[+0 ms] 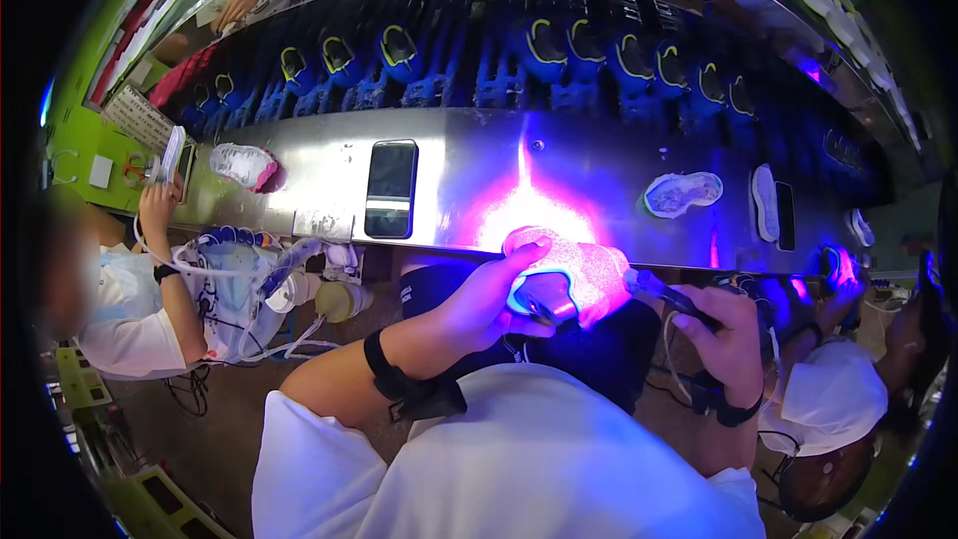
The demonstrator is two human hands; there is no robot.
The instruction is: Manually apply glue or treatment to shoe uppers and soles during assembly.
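My left hand [484, 301] is closed round a shoe [597, 277] at the near edge of the metal bench, just over my lap. Its thumb lies over the upper, and the dark opening faces me. Bright pink-violet light washes over the upper and hides its true colour. In my right hand [725, 337] is a brush [662, 291] with a dark handle, gripped between thumb and fingers. The brush's tip meets the shoe's right side; glare blurs the exact contact. Dark bands circle both wrists.
On the metal bench [599, 150] lie a phone [392, 188], a white sole with a pink edge [243, 167] and another pale sole [685, 194]. Behind, a dark conveyor [464, 60] carries several blue shoes. Co-workers sit on both sides. Pots [342, 301] and tubes hang at left.
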